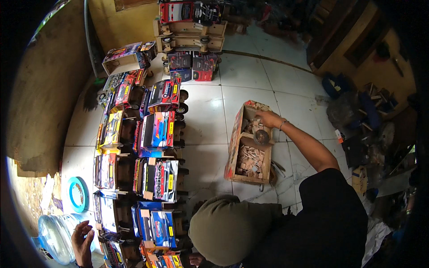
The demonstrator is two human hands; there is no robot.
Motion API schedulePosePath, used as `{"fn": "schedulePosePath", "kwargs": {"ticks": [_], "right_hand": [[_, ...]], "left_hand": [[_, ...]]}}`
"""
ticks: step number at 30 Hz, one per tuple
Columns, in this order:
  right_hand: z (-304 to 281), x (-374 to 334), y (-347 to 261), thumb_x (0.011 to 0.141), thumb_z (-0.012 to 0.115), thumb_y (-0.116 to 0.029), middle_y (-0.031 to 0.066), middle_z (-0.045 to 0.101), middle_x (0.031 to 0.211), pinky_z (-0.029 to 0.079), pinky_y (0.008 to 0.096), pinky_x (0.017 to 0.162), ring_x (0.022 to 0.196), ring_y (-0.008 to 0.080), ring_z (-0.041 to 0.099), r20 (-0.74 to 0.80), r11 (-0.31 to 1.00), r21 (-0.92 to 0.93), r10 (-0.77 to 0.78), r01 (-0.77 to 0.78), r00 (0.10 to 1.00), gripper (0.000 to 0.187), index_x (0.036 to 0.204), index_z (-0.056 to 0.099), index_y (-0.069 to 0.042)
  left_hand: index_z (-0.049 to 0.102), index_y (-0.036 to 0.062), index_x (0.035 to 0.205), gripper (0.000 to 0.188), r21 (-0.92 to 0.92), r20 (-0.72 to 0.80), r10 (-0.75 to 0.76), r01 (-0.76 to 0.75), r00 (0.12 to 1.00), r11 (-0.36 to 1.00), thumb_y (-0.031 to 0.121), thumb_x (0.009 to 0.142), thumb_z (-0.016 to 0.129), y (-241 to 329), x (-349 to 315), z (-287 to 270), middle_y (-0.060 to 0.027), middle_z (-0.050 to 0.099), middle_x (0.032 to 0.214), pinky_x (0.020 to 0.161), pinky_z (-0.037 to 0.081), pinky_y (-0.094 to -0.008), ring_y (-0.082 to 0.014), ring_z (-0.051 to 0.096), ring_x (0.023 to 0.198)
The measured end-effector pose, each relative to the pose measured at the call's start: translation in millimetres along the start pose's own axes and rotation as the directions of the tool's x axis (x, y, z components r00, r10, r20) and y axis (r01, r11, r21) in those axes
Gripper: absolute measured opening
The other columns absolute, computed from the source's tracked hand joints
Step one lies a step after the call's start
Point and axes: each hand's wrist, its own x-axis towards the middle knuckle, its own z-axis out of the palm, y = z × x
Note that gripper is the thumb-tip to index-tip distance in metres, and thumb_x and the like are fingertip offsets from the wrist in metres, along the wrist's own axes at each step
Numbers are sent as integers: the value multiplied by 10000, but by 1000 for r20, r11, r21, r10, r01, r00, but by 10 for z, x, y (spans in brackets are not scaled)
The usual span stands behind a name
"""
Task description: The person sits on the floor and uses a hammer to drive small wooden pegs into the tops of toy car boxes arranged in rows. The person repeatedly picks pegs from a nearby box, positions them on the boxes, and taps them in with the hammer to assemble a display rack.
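My left hand (82, 242) is raised at the lower left with fingers loosely bent and apart; I see nothing in it. Nearest to it are a toy truck with a blue and white body (106, 213) and a small wood block (98, 226) at that truck's edge. My right hand is out of view. Two rows of toy trucks with bright printed panels run away from me, among them a blue one (161, 228) and a white one (165, 178). Small wood blocks (148, 195) lie on several of them.
A co-worker in an olive cap (228, 232) leans in, one hand (269, 119) inside a two-part wooden box (231, 154) of small wood pieces. The co-worker's other hand (196, 258) is partly hidden. A clear water bottle (56, 236) and blue ring (77, 194) stand left.
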Motion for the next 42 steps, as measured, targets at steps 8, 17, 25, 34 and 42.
{"fn": "schedulePosePath", "kwargs": {"ticks": [8, 17, 25, 34, 42], "right_hand": [[343, 248, -54, 822, 643, -88, 184, 714, 932, 576, 432, 727, 876, 328, 709, 8, 934, -356, -36, 36, 999, 199, 992, 744, -64], [456, 216, 67, 819, 678, -170, 188, 713, 847, 570, 429, 667, 799, 321, 714, -81, 922, -378, -123, 84, 989, 154, 862, 734, -34], [-725, -200, -164, 812, 802, -347, 36, 669, 789, 445, 309, 499, 642, 134, 584, 75, 835, 519, 172, -186, 982, 300, 898, 741, -66], [-1785, -1135, -2205, 893, 756, -251, -34, 647, 810, 297, 172, 417, 505, -4, 429, 171, 570, 820, -346, 61, 923, 232, 990, 712, -44], [-1990, -1896, -3620, 854, 795, -170, -43, 651, 766, 345, 166, 448, 514, -11, 476, 126, 480, 804, -714, 351, 689, 200, 969, 706, -32]], "left_hand": [[587, 11, 1298, 402, 142, -107, -46, 61, 993, 988, 207, 957, 671, -112, -7, -73, -36, 652, 1078, 733, 460, -226, -84, 588, 902], [570, -15, 1302, 424, 126, -73, -73, 82, 995, 989, 222, 965, 671, -13, 10, -5, -39, 635, 1038, 727, 449, -221, -86, 576, 887], [596, -4, 1269, 378, 193, -97, -28, 47, 995, 980, 206, 963, 670, 283, -3, 75, -51, 651, 1057, 773, 472, -235, -96, 590, 931], [655, -45, 1120, 181, -64, -58, 243, -247, 968, 967, -13, 943, 638, 1230, 13, 823, -73, 688, 1026, 853, 518, -266, -122, 643, 951], [640, -39, 1177, 239, -299, 288, 469, -387, 835, 872, 92, 977, 641, 1956, -297, 1469, -87, 706, 1083, 941, 513, -290, -124, 643, 1049]]}}
